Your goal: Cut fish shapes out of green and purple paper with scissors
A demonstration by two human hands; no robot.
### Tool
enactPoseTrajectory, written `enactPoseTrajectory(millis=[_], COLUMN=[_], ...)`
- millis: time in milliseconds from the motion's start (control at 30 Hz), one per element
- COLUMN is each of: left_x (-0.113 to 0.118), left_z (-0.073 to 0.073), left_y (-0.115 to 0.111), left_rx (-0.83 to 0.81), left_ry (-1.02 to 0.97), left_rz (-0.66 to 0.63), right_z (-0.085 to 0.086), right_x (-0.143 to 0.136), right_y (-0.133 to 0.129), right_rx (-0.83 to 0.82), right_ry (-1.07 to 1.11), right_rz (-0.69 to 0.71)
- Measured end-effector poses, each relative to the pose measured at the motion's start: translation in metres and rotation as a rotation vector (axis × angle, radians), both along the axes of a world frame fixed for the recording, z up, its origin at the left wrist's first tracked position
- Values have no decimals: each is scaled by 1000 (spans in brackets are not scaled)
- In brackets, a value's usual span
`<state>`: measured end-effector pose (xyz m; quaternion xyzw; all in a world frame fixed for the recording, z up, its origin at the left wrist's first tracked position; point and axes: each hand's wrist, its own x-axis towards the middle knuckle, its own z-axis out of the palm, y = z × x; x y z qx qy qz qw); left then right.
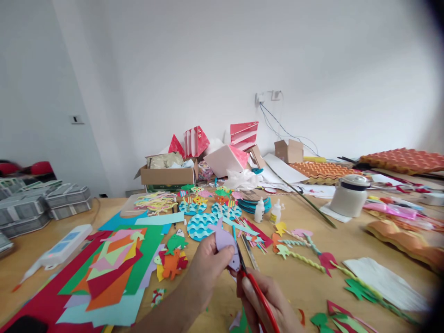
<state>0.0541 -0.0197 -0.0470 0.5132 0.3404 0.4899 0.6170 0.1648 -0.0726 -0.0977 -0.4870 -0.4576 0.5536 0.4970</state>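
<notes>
My left hand [205, 260] pinches a lilac paper fish [224, 238] between thumb and fingers, its tail pointing up and its drawn face down. In my right hand [274, 300] are red-handled scissors [261, 296], whose dark blades lie along the fish's right edge; whether they touch the paper I cannot tell. Beyond the fish sits a blue wavy disc [200, 226]. Left of my left hand lie paper cut-outs, among them an orange one [171, 265] and a green fish [176, 243]. Purple and green scraps lie partly hidden below my hands.
Layered coloured sheets [116, 263] and a white power strip [65, 247] cover the table's left side. Two glue bottles [259, 210] stand past my hands. Braided strings [307, 260] with paper shapes, a white napkin [385, 282] and a lidded white jar [348, 199] are to the right. A cardboard box [168, 176] stands behind.
</notes>
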Motion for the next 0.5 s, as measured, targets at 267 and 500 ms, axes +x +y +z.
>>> enactPoseTrajectory(millis=[267, 500], left_x=[0, 1], left_z=[1, 1], left_y=[-2, -2], left_rx=[-5, -2], left_ry=[12, 25], left_rz=[16, 24], right_z=[0, 4], right_x=[5, 6], right_y=[-2, -4], right_rx=[65, 80], right_ry=[-130, -177], right_rz=[106, 106])
